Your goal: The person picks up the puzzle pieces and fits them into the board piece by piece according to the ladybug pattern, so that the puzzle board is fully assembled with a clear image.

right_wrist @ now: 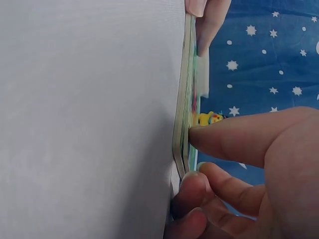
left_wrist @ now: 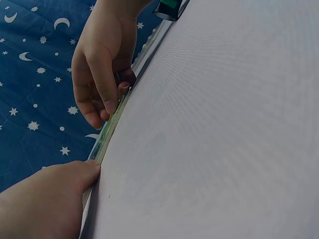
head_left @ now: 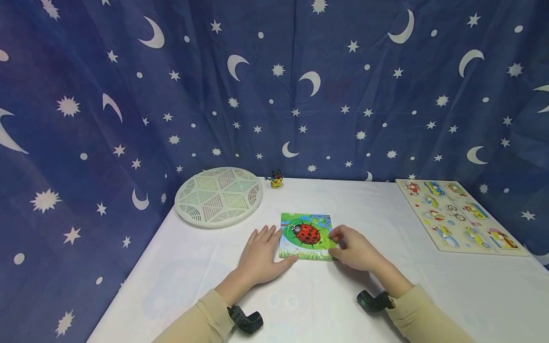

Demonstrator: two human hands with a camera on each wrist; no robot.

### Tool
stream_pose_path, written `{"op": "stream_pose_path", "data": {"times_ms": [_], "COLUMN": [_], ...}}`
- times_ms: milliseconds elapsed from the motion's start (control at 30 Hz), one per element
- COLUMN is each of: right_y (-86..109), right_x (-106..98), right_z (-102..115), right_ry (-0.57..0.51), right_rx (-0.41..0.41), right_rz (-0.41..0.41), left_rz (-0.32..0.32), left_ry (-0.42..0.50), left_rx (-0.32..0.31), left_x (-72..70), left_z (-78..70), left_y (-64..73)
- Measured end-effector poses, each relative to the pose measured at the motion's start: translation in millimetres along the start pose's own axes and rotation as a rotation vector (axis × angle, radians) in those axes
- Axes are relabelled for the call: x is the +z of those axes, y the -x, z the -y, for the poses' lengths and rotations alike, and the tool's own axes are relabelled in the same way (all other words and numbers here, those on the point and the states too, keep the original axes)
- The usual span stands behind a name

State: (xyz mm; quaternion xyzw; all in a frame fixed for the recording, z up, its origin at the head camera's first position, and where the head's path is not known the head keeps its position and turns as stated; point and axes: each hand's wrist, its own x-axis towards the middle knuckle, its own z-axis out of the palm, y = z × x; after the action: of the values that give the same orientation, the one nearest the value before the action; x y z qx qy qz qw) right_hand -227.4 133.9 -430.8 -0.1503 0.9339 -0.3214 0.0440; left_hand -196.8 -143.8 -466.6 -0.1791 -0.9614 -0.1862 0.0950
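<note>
A square ladybug puzzle point(head_left: 308, 234) with a green, grassy picture lies flat on the white table in front of me. My left hand point(head_left: 262, 257) rests at its left side, fingers fairly straight along that edge and thumb at the front edge near the corner. At the right side, my right hand point(head_left: 353, 247) has curled fingers and pinches the puzzle's edge between thumb and fingertips. Up close in the right wrist view, the thumb presses the puzzle's layered edge point(right_wrist: 183, 124), where a thin gap shows between layers. In the left wrist view both hands meet the thin board point(left_wrist: 107, 132).
A round, pale perforated board point(head_left: 218, 196) sits at the back left. Near the back edge stands a small yellow toy figure point(head_left: 276, 179). On the right lies a wooden vehicle puzzle board point(head_left: 461, 216). Behind the table hangs a blue star-and-moon curtain point(head_left: 326, 95).
</note>
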Motion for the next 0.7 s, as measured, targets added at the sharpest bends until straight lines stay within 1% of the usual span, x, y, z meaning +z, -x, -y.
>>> {"op": "stream_pose_path", "data": {"times_ms": [133,300,533,700], "right_y": [-2.2,-2.1,-1.6,-4.8], "right_x": [1.6,-0.4,-1.3,0.3], "right_z": [1.9,3.5,0.2,1.1], "right_ry": [0.011,0.028,-0.006,0.004], "right_rx": [0.004,-0.014,-0.043,-0.073], "right_rz": [0.002,0.002,0.001,0.011], "left_rz": [-0.003,-0.005,-0.006,-0.002], "left_ry": [0.003,0.002,0.005,0.006], "left_rx": [0.001,0.002,0.005,0.000], "left_x": [0.3,0.2,0.9,0.8], "left_z": [0.7,1.0,1.0,0.2], "left_y": [0.6,0.8,0.6,-0.2]}}
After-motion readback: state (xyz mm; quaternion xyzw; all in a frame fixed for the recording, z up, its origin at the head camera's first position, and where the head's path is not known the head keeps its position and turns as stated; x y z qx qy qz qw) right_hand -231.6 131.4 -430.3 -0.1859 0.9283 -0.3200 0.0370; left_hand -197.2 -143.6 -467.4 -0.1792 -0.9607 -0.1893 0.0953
